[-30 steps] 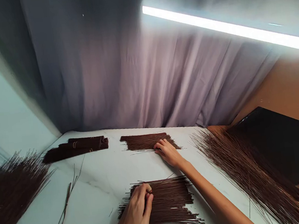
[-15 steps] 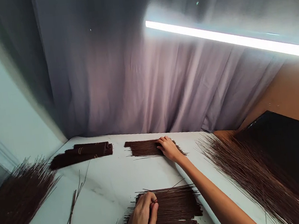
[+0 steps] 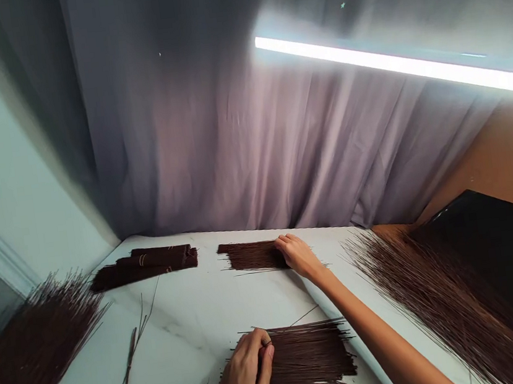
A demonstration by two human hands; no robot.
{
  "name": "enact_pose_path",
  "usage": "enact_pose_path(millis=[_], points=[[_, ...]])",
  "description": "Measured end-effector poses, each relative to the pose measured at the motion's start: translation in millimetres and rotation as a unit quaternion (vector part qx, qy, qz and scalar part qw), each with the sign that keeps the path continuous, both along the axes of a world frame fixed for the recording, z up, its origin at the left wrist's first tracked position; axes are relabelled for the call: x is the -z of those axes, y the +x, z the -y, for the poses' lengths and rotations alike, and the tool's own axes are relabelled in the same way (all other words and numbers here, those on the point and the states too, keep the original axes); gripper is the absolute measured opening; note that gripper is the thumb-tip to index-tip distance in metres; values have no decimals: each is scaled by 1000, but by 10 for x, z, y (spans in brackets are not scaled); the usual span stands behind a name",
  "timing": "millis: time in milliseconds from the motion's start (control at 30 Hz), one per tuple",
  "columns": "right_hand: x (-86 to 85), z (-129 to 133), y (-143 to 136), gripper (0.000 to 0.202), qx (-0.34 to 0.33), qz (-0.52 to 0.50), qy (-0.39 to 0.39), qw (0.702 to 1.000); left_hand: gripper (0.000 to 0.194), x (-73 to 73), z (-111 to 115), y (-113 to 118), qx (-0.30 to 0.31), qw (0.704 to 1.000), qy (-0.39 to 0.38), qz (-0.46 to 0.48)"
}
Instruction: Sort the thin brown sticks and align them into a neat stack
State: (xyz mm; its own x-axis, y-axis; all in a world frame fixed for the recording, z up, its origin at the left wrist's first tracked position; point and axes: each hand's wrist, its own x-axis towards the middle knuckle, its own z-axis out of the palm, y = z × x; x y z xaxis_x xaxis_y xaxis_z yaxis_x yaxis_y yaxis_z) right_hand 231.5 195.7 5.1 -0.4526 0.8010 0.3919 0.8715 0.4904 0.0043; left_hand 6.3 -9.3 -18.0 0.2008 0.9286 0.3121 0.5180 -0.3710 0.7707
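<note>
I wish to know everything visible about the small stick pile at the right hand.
The pile is a flat layer of thin, dark brown sticks, perhaps wooden, lying roughly parallel on the far part of the white table. Its left ends are uneven; no tie shows. The right hand rests at its right end, partly hiding it.

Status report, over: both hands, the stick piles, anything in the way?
Left hand: fingers curled, at near pile of thin dark-brown sticks. Right hand: at right end of far, matching pile. One loose thin brown stick slanting between piles.
</note>
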Motion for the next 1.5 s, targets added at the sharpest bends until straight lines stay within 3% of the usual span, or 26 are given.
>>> enact_pose_path(millis=[100, 200, 367, 500, 733, 933, 1267, 1500], points=[[-151, 256, 114, 12, -7, -34, 19, 999, 30, -136, -7, -42, 0, 999, -24, 27], [-262, 599, 243, 19, -24, -75, 38, 996, 33, -217, -17, -70, -6, 991, -99, 91], [-319, 1038, 336, 14, -30, -161, 75, 984, 47, -161, -48, -36, 35, 938, -226, 262], [-325, 1360, 162, 9, -34, -231, 89, 968, 39, -162, -41, -17, 49, 921, -227, 313], [-129, 2065, -290, 15, -72, -307, -47, 948, 48, -225, -26, -11, 49, 896, -321, 302], [-15, 2161, -361, 13, -58, -311, -51, 947, 50, -153, -61, 16, 48, 896, -284, 337], [31, 2239, -419, 16, -52, -277, -53, 958, 43, -265, -36, 58, -3, 915, -259, 308], [17, 2251, -418, 18, -47, -278, -52, 958, 42, -253, -28, 71, -6, 908, -257, 331]])
